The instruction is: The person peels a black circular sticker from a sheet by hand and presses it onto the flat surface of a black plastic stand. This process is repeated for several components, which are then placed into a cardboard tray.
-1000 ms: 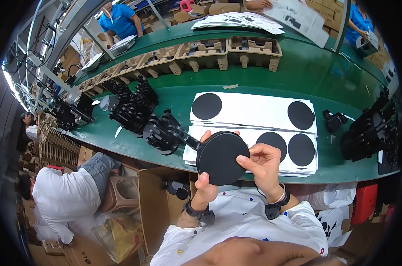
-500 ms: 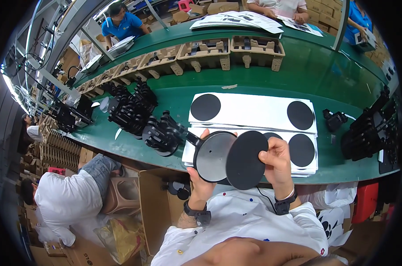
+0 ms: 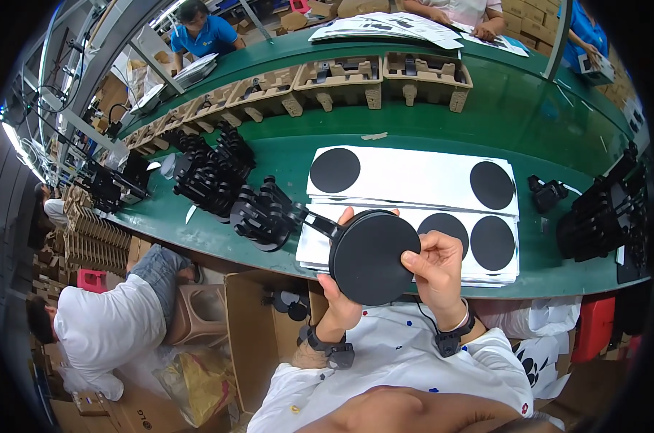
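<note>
My left hand (image 3: 339, 309) is closed round a black round base (image 3: 333, 261) with a short jointed arm (image 3: 317, 221) sticking out at its upper left. Over the base's face lies a thin black round pad (image 3: 374, 263). My right hand (image 3: 442, 278) pinches the pad's right edge between thumb and fingers. Whether the pad touches the base all round cannot be told. Just beyond my hands, stacked white sheets (image 3: 413, 177) carry black round pads (image 3: 492, 243), one partly behind my right fingers.
Black jointed parts (image 3: 262, 216) stand clustered to the left, with more (image 3: 594, 224) at the right. Brown moulded trays (image 3: 338, 85) line the green bench (image 3: 413, 130). An open carton (image 3: 251, 346) is below the bench edge. A person (image 3: 118, 321) bends at the lower left; others work across the bench.
My right hand has brought the pad leftward over the base, covering the grey face that showed before. The base has shifted slightly to the right in my left hand.
</note>
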### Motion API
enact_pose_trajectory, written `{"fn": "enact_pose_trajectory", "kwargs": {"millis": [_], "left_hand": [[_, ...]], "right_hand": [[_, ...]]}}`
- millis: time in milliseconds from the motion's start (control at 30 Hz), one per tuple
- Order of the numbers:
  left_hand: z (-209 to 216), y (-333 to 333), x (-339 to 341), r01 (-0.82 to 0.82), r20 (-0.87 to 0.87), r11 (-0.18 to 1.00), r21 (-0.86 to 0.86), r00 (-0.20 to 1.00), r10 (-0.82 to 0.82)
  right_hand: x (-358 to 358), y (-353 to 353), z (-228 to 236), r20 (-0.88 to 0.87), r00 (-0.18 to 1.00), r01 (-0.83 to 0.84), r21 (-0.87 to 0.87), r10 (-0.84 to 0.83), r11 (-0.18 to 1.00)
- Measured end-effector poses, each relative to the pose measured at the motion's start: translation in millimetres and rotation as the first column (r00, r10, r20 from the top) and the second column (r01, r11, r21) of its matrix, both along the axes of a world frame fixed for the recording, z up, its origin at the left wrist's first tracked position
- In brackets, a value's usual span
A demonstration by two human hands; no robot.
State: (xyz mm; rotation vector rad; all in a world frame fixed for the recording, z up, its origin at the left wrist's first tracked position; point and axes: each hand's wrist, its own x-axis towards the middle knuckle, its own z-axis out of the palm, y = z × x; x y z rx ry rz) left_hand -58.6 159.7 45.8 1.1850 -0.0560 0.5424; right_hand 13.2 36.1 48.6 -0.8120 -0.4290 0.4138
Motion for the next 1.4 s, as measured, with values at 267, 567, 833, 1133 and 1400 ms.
{"fn": "enact_pose_trajectory", "kwargs": {"millis": [267,567,833,1133,1400], "left_hand": [[4.7,6.1,-3.9,-0.028,-0.015,0.999,-0.023,1.0,0.028],[-0.2,16.0,-6.6,-0.01,-0.034,0.997,-0.074,0.999,0.007],[2.5,20.2,-11.0,0.001,-0.013,0.999,-0.042,1.0,-0.001],[0.3,28.9,-11.6,0.147,0.098,0.98,-0.137,0.986,-0.135],[2.0,35.2,-17.6,0.108,0.017,0.966,-0.234,0.994,-0.107]], "right_hand": [[-2.8,8.3,-1.7,-0.036,0.999,0.035,-0.009,-0.036,0.999],[-7.0,16.0,-1.2,-0.081,0.997,0.01,0.049,-0.006,0.999],[-12.2,23.0,0.9,-0.028,0.999,0.033,0.002,-0.033,0.999],[-20.2,29.3,5.1,0.061,0.996,0.069,-0.027,-0.067,0.997],[-22.9,38.9,7.2,0.129,0.987,0.111,-0.088,-0.099,0.99]]}}
